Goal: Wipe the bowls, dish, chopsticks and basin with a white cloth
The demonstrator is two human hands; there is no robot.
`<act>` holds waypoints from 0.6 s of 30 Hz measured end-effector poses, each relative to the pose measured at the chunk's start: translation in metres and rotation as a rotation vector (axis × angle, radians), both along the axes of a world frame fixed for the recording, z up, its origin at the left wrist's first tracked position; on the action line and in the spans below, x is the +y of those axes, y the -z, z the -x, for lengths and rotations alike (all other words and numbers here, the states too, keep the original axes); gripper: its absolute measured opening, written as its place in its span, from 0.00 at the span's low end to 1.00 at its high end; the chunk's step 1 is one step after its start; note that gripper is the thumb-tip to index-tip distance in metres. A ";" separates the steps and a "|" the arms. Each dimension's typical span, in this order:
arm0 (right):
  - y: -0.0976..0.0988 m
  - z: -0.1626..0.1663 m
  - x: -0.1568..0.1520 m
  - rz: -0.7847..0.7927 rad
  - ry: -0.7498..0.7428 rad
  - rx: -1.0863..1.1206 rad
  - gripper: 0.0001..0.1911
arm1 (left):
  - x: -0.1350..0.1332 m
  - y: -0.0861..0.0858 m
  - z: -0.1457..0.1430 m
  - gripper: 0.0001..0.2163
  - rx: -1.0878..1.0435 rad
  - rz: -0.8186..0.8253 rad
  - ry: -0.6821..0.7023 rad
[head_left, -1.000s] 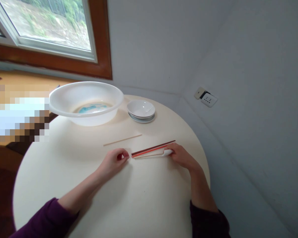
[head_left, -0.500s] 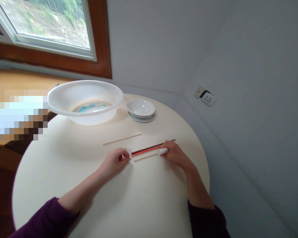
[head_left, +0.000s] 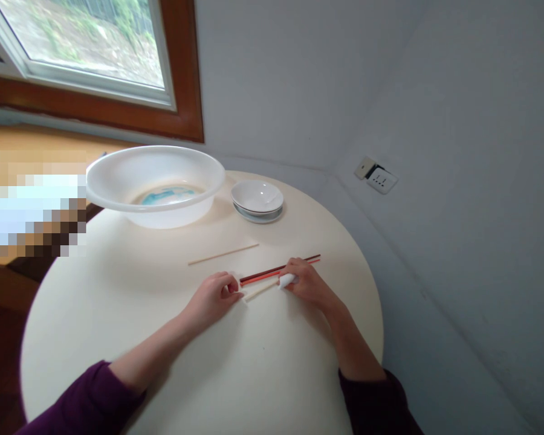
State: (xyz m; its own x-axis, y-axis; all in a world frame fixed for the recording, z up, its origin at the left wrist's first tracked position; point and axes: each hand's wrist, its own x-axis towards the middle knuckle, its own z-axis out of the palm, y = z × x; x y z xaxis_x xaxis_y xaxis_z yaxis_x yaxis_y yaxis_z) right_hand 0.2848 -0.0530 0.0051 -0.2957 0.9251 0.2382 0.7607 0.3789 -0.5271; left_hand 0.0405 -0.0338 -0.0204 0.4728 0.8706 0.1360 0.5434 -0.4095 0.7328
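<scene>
On the round cream table [head_left: 254,374], my left hand [head_left: 213,297] is curled in a pinch at the near end of a pale chopstick [head_left: 259,290]. My right hand [head_left: 304,281] is closed on a small white wad [head_left: 286,280], perhaps tissue, pressed against that chopstick. A dark brown chopstick and a red chopstick [head_left: 272,273] lie side by side just behind it. Another pale chopstick [head_left: 223,254] lies alone farther back.
A big white plastic basin [head_left: 154,181] with a little water stands at the back left. Beside it is a stack of small white bowls [head_left: 257,200]. The wall is close on the right, with a socket [head_left: 376,176]; a window is at upper left.
My right hand has slid the white wad leftward along the pale chopstick, toward my left hand. My left hand has stayed at the chopstick's end.
</scene>
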 end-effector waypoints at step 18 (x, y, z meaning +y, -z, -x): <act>0.011 0.004 0.006 -0.085 0.056 -0.056 0.08 | 0.000 -0.005 0.002 0.07 -0.042 -0.035 -0.046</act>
State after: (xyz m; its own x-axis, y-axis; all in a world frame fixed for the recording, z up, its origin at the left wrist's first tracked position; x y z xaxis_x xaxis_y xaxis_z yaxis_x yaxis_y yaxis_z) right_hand 0.2807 -0.0471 -0.0054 -0.2593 0.9175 0.3015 0.8089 0.3769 -0.4512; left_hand 0.0386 -0.0339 -0.0156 0.4257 0.8857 0.1853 0.5312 -0.4103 0.7413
